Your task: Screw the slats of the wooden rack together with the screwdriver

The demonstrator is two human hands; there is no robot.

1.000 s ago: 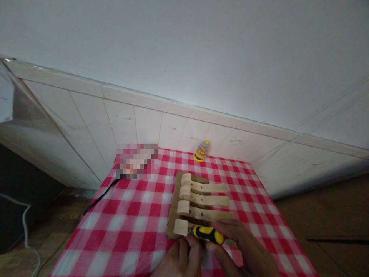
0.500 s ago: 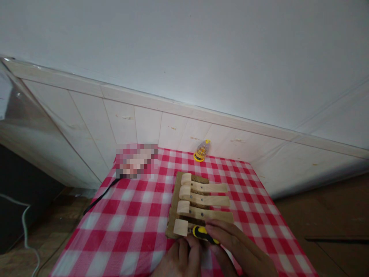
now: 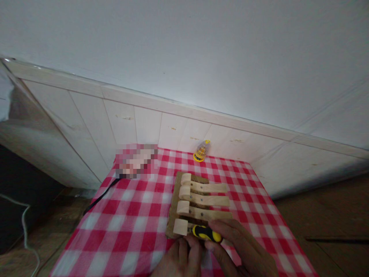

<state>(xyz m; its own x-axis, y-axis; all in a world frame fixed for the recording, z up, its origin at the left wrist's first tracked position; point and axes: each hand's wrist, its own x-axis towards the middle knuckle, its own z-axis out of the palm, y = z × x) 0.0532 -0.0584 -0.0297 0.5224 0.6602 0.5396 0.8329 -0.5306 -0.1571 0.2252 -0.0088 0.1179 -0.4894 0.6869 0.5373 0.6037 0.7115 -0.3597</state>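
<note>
A brown board (image 3: pixel 173 200) with several pale wooden arms (image 3: pixel 203 200) screwed across it lies on the red and white checked tablecloth (image 3: pixel 135 227). My right hand (image 3: pixel 242 250) is closed around a yellow and black screwdriver (image 3: pixel 205 233), which lies sideways over the nearest arm with its tip pointing left at the wooden block (image 3: pixel 180 227). My left hand (image 3: pixel 180 259) rests at the near edge of the board, fingers curled, touching the screwdriver's front end. The nearest arm is mostly hidden by my hands.
A small clear bottle with a yellow base (image 3: pixel 201 151) stands at the table's far edge against the white panelled wall. A blurred patch sits at the far left of the table, with a black cable (image 3: pixel 99 198) running off the left edge. Wooden floor lies on both sides.
My right hand's fingers have shifted on the screwdriver handle, covering more and then less of its yellow grip. The board and my left hand stay put.
</note>
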